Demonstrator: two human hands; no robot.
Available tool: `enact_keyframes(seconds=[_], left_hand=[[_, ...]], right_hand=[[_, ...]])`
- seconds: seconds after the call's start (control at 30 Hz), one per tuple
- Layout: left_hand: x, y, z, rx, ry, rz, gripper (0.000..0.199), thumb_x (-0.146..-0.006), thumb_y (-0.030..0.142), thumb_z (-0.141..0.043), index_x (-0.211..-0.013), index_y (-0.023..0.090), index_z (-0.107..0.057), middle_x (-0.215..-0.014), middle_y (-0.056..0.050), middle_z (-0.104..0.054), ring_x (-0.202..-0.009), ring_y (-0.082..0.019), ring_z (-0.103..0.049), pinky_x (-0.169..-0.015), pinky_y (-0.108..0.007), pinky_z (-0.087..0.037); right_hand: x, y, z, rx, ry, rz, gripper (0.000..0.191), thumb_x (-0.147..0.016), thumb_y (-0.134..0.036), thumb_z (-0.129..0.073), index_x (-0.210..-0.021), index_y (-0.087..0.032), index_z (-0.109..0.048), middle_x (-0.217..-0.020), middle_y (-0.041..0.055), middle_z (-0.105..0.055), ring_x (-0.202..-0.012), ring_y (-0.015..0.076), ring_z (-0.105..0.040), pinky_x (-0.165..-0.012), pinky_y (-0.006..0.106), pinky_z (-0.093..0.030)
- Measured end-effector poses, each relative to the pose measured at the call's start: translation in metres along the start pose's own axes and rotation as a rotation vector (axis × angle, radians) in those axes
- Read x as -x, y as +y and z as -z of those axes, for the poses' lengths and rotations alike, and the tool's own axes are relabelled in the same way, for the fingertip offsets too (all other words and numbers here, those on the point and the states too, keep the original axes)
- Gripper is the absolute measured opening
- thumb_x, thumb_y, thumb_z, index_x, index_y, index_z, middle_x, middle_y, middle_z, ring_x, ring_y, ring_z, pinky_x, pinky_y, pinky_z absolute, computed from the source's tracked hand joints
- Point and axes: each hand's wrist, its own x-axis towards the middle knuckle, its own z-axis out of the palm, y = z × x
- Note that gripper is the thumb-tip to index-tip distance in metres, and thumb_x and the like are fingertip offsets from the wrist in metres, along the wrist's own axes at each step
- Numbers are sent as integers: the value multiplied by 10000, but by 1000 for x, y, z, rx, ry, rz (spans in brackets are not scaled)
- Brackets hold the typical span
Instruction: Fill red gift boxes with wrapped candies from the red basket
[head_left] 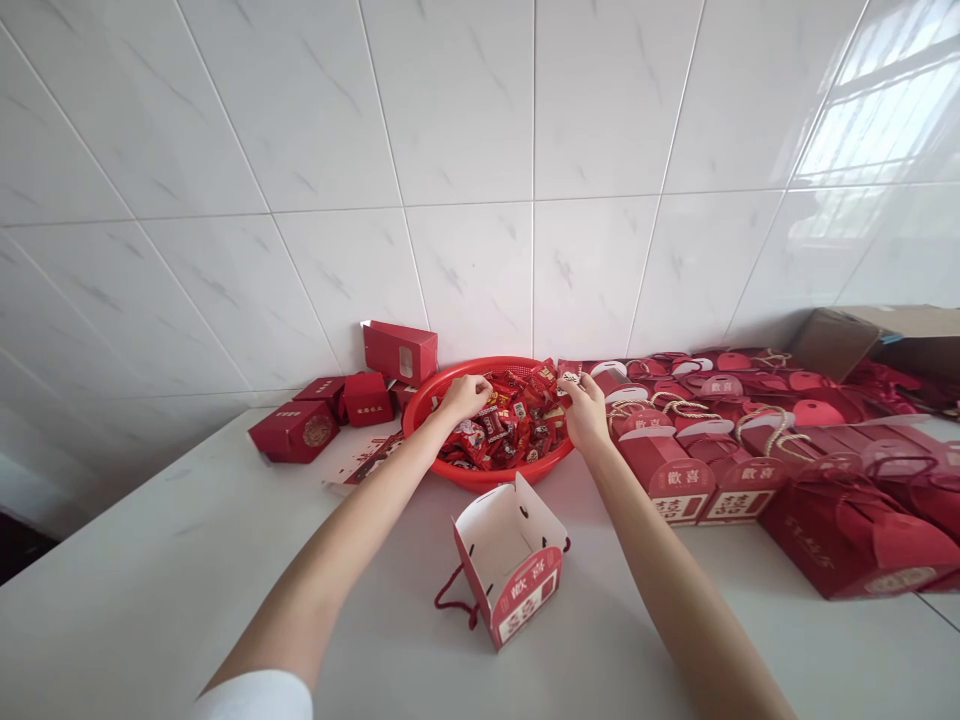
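Observation:
A round red plastic basket (491, 482) full of wrapped candies (510, 425) stands near the wall. My left hand (468, 396) is over the basket's left half with its fingers pinched together; what they hold, if anything, is hidden. At the basket's right rim, my right hand (587, 408) is closed on a wrapped candy (570, 381), red with a pale printed part. In front of the basket, between my forearms, an open red gift box (510, 570) stands on the table, its white inside showing and a dark red cord hanging from its side.
Rows of closed red gift boxes (679, 465) with rope handles fill the right side. Several small red boxes (296, 430) sit at the left, by a flat printed card (367, 462). A cardboard box (862, 335) is at the far right. The tiled wall (480, 270) borders the table's back.

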Motion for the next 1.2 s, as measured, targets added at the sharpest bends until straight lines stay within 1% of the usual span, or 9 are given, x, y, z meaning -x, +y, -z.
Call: enact_keyframes(seconds=[0.27,0.4,0.47,0.57,0.7,0.83,0.97,1.07,1.2], left_hand=[[-1,1,-3,67,-37,8,200,-864,218,-560,-857,188,-757,-979,-60,-787,-964,-235,-703,-885,-294,-512],[-5,1,12,138,-109,5,293,-916,303,-497,-1013,184,-746,-1056,-60,-778,-953,-191,-708,-823,-244,-530],[-7,-2,28,148,-189,13,297,-901,313,-513,-1031,181,-746,-1039,-66,-782,-900,-181,-715,-778,-239,-538],[-3,-10,52,70,-433,62,179,-767,289,-661,-830,168,-776,-814,-71,-785,-704,-195,-707,-666,-262,-546],[13,-19,62,-116,-732,120,94,-586,196,-780,-680,186,-785,-663,-53,-756,-623,-224,-693,-630,-287,-552],[22,-12,50,-209,-688,37,319,-659,112,-687,-916,238,-827,-917,-38,-808,-879,-251,-737,-815,-271,-550],[16,-2,39,-267,-553,-61,610,-791,55,-517,-1333,287,-674,-1347,-14,-690,-1222,-225,-639,-985,-229,-473],[12,-1,35,-339,-543,-81,609,-805,36,-472,-1332,265,-674,-1366,-19,-677,-1249,-219,-626,-991,-224,-469],[15,-7,29,-442,-562,-101,465,-811,139,-580,-1237,249,-729,-1292,-50,-714,-1183,-263,-656,-987,-274,-487]], right_hand=[[-2,3,2,4,-4,10,336,-561,-313,-775,-651,-228,-462,-666,-53,-558,-668,124,-504,-617,249,-409],[-4,4,2,6,-10,16,336,-577,-322,-781,-667,-231,-471,-679,-49,-574,-675,132,-528,-642,262,-435],[-4,4,2,7,-13,17,324,-579,-325,-779,-677,-231,-485,-691,-46,-584,-683,135,-537,-647,265,-440],[-4,5,2,1,-19,10,315,-575,-330,-771,-679,-230,-490,-693,-42,-588,-687,139,-543,-645,267,-441],[-5,6,2,-7,-19,2,311,-573,-320,-773,-686,-228,-498,-688,-44,-580,-686,137,-540,-639,265,-435],[-4,6,2,-6,-13,3,321,-566,-310,-781,-678,-228,-491,-667,-53,-555,-664,127,-510,-619,257,-413],[-2,5,1,-6,-7,19,330,-556,-309,-778,-656,-224,-475,-658,-56,-546,-653,116,-486,-618,248,-405],[-1,4,1,1,-6,26,313,-562,-320,-774,-670,-222,-497,-678,-47,-572,-663,120,-503,-625,249,-412],[-1,5,1,16,-20,30,302,-579,-326,-769,-684,-225,-504,-687,-39,-587,-664,131,-525,-617,258,-416]])
